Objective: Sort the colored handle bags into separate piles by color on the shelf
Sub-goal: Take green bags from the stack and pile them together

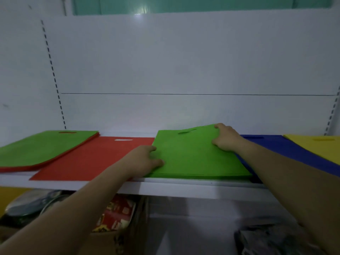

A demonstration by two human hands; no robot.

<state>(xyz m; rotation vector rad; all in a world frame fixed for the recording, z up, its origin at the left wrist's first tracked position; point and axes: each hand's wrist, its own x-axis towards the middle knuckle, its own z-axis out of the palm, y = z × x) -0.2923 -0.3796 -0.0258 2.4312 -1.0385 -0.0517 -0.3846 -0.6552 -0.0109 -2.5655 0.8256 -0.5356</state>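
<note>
Green pile point(195, 157): mid-shelf, its near edge along the front edge of the shelf point(184, 188), its right edge against the blue bags point(287, 150).
Long axis: front to back, handle slot toward the back wall.
Left grip point(145, 159): pinching the pile's left edge, thumb on top.
Right grip point(225, 138): fingers curled over the back-right corner, which is raised.
Other green bag point(42, 148): at the shelf's left end, on a red stack point(18, 168), with a flat red bag point(88, 159) between.
Likely move: to join the greens the pile goes leftward along the shelf; the left grip leads.
</note>
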